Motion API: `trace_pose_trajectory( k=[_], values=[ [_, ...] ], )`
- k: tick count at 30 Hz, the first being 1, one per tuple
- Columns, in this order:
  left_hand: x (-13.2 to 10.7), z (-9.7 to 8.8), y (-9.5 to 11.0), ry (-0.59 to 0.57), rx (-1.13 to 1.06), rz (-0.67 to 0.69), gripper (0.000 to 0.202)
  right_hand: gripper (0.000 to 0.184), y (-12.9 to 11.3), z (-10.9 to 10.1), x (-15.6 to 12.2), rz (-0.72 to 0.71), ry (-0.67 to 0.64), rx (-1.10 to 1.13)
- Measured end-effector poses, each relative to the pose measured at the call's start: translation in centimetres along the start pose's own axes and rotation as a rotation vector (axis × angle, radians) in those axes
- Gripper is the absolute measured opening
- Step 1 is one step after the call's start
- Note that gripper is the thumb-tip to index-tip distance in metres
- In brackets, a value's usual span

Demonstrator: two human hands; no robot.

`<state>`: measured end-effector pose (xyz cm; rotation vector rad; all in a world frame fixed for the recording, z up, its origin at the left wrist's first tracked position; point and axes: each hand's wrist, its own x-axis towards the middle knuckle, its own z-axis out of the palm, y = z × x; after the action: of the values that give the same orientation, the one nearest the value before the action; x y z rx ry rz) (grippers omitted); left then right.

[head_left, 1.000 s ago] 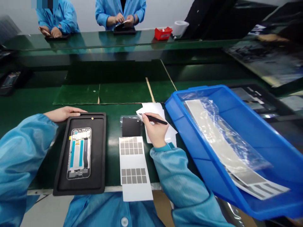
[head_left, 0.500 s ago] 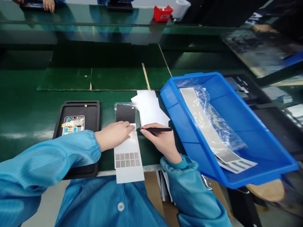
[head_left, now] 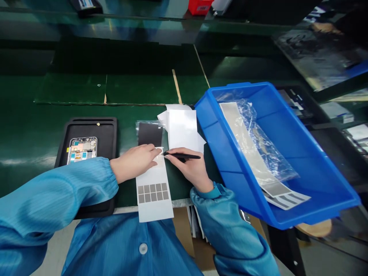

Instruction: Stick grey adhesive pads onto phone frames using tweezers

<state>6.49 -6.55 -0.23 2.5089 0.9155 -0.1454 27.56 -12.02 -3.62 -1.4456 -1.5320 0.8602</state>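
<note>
My left hand (head_left: 133, 163) lies flat on the top end of a white backing sheet (head_left: 153, 205), its fingertips near the sheet's upper edge. The sheet's lower part carries a block of grey square pads, and the area under my hand is hidden. My right hand (head_left: 186, 165) grips a slim black pointed tool (head_left: 184, 156), whose tip touches or nearly touches the sheet by my left fingertips. To the left, a phone frame (head_left: 82, 150) sits in a black tray (head_left: 86, 126), partly covered by my left sleeve. A dark sheet in clear plastic (head_left: 149, 134) lies above the white sheet.
Loose white paper (head_left: 182, 128) lies beside my right hand. A blue plastic bin (head_left: 230, 153) holding a long strip in clear film stands tilted to the right. A red box (head_left: 199, 5) sits on the far bench.
My left hand has moved off the tray onto the white sheet, covering its upper pads. My right hand has brought the tool's tip over to that sheet. The whole scene sits higher in view.
</note>
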Motion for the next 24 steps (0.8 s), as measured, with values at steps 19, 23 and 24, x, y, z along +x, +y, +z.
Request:
trace_pose_trajectory(
  k=[19,23,24],
  values=[
    [0.10,0.06,0.04,-0.009,0.017,-0.012,0.037,0.014,0.01,-0.16,0.01,-0.009,-0.008,-0.009],
    [0.05,0.07,0.12,-0.008,0.041,-0.012,0.037,0.013,0.13,-0.09,-0.03,-0.036,-0.001,-0.018],
    [0.05,0.06,0.13,-0.006,0.046,-0.010,0.037,0.012,0.15,-0.08,-0.03,-0.041,0.000,-0.020]
  ],
)
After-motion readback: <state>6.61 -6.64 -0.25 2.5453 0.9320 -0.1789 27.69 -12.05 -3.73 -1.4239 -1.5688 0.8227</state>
